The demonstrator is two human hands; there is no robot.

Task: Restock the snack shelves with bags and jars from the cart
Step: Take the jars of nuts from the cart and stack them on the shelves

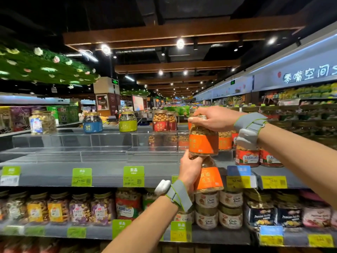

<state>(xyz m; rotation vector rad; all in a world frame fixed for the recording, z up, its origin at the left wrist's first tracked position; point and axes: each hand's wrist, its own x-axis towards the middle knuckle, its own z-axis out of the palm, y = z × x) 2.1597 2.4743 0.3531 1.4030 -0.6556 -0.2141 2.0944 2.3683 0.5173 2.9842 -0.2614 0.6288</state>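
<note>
Two hands each hold a nut jar with an orange label. The fingers of the right hand are curled down over the gold lid of the upper jar, clamped on it from above; that jar is upright over the right part of the top shelf, and I cannot tell whether its base touches the clear step there. The left hand reaches up from below, gripping the neck of the lower jar; this jar tilts, its top leaning left, in front of the shelf's edge and just under the upper jar. Each wrist wears a grey band with a white unit.

Just right of the upper jar stand more orange jars; beside those, red cashew jars. Along the back step sit a blue-labelled jar, a green-labelled jar and a red-labelled jar. Green and yellow price tags hang along the shelf edge; the lower shelf is packed with jars.
</note>
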